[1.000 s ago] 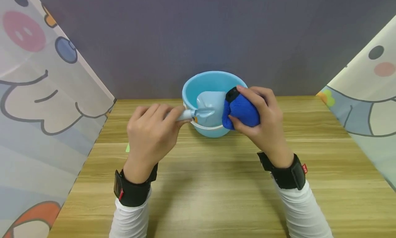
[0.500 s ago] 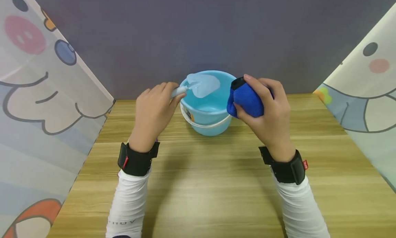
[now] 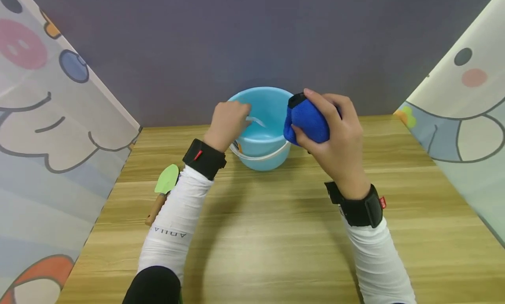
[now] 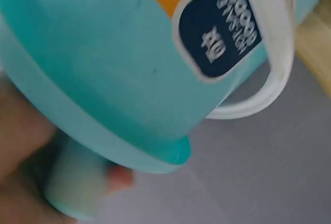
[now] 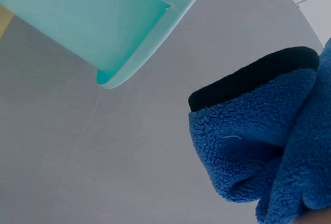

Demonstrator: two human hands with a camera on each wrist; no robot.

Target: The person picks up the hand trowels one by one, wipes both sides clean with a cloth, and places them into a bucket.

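Note:
A light blue plastic bucket (image 3: 264, 148) with a white carrying handle (image 3: 266, 156) stands upright by the back wall. At its left rim my left hand (image 3: 229, 124) holds a light blue shovel (image 3: 256, 120); only a bit of the shovel shows, curving down inside the bucket. Its thick grip (image 4: 77, 182) appears blurred in the left wrist view, fingers around it, just outside the rim. My right hand (image 3: 342, 141) grips a bunched blue fleecy cloth (image 3: 311, 121) with a black edge, raised right of the bucket. In the right wrist view the cloth (image 5: 243, 136) is apart from the bucket.
A small green trowel (image 3: 167, 179) with a wooden handle lies on the table at left, partly behind my left sleeve (image 3: 171, 220). A grey wall (image 3: 252, 41) closes the back, and cartoon-printed panels (image 3: 461, 119) flank the wooden table (image 3: 288, 251).
My left hand has lifted the shovel up out of the bucket, then swung right and put its blade end back inside. The right hand rose slightly, still holding the cloth. The green trowel is uncovered.

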